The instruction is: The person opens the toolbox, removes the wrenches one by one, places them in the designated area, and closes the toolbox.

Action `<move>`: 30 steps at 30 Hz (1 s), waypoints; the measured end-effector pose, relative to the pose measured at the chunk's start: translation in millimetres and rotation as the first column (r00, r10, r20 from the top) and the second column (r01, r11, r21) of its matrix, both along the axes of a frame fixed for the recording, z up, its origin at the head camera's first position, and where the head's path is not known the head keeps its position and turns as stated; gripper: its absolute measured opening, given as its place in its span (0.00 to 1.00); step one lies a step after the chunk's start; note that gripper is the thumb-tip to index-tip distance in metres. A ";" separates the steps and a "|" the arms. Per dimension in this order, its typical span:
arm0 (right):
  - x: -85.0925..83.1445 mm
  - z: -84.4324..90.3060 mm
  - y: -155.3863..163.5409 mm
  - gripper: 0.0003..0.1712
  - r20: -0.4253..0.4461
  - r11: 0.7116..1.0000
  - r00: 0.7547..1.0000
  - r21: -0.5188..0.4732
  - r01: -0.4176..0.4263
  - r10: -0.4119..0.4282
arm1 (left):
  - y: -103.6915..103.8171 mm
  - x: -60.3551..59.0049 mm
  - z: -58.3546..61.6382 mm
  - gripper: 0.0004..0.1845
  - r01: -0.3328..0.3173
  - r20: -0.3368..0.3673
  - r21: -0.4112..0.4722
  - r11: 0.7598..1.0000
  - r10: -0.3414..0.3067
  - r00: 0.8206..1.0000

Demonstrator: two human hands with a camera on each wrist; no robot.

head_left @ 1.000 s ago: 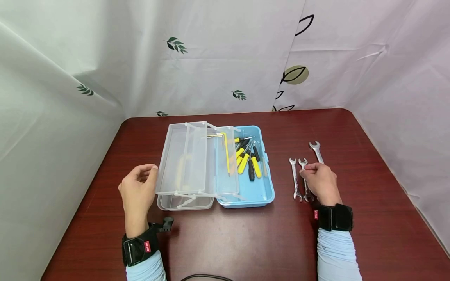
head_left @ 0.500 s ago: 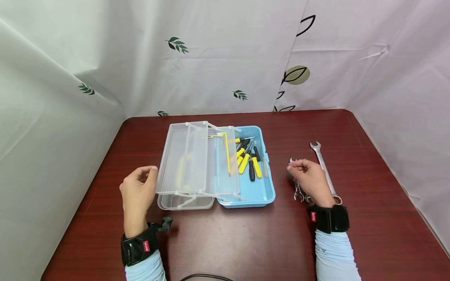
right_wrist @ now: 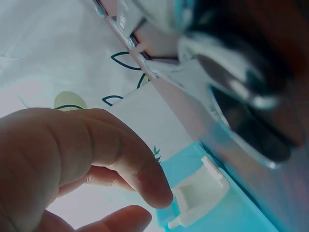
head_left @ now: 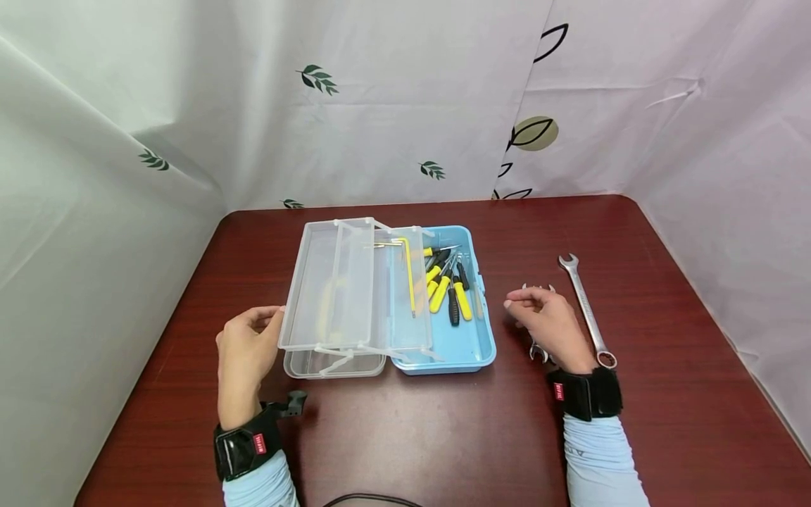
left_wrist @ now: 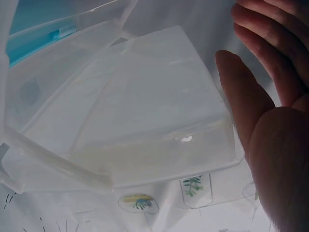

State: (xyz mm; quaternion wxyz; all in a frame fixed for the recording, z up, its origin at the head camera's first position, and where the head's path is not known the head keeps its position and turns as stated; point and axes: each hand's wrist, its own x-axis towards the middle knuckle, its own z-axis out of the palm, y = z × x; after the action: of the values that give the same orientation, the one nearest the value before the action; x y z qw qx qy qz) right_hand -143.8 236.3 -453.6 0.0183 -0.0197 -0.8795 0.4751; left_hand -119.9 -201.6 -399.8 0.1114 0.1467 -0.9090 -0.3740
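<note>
Overhead view of a dark red wooden table (head_left: 443, 436) bearing an open light blue plastic toolbox (head_left: 465, 348) with clear fold-out plastic trays (head_left: 345, 289) swung to its left side. Inside the toolbox lie yellow-and-black handled screwdrivers and pliers (head_left: 446, 285); a yellow-handled hex key (head_left: 408, 271) rests in the tray next to the box.

The left hand (head_left: 243, 348) is at the left edge of the outermost tray, its thumb and straight fingers resting against the tray's outer wall; the left wrist view confirms the thumb (left_wrist: 241, 104) lying on the clear plastic.

The right hand (head_left: 551, 324) hovers just to the right of the toolbox, fingers loosely curled and holding nothing, thumb and forefinger apart. Beneath it lie two small silver open-ended wrenches (head_left: 537, 348), largely hidden by the hand. A longer silver combination wrench (head_left: 586, 310) lies on the table further right of the toolbox, apart from the hand.
</note>
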 end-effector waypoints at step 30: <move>2.0 3.3 -20.1 0.18 -0.017 0.978 0.993 -0.171 -0.119 0.118 | -9.0 -3.0 -7.6 0.17 0.192 0.259 -0.094 0.977 -0.162 0.952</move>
State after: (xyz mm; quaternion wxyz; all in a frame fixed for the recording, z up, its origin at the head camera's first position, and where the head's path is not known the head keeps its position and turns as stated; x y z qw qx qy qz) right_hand -141.8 216.2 -450.4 -0.0089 0.0329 -0.8349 0.5494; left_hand -122.9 -210.6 -407.4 -0.0294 0.1037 -0.9457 -0.3066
